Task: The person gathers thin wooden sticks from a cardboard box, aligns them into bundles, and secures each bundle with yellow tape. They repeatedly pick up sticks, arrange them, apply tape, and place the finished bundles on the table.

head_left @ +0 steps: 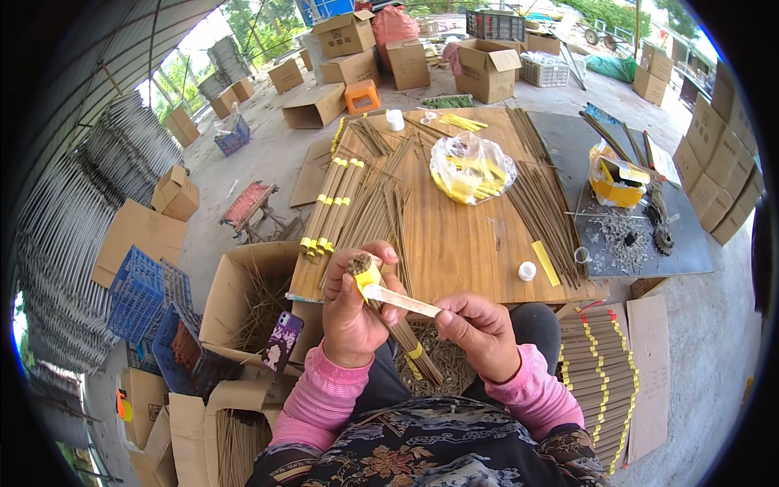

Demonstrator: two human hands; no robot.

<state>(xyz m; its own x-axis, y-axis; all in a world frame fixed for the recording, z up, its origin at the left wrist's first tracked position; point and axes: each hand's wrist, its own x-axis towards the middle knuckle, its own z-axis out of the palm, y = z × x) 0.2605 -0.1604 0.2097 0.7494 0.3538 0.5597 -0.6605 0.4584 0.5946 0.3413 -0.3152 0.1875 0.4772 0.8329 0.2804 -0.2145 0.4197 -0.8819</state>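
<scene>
My left hand (pixel 350 325) is closed round a bundle of thin brown incense sticks (pixel 399 331), tilted with its top end up by my fingers. A yellow paper band (pixel 367 276) wraps the bundle near that end, and another yellow band shows lower down. Between the thumb and fingers of my right hand (pixel 485 329) is a flat wooden spatula (pixel 412 303). Its whitish tip touches the yellow paper beside my left fingers. Both hands are above my lap, at the near edge of the wooden table (pixel 454 260).
Banded bundles (pixel 333 207) and loose sticks (pixel 535 211) lie on the table. A plastic bag of yellow strips (pixel 472 169), a small white jar (pixel 527 270) and a yellow strip (pixel 546 264) are there too. Cartons (pixel 243 284) stand left; more bundles (pixel 596 381) lie at lower right.
</scene>
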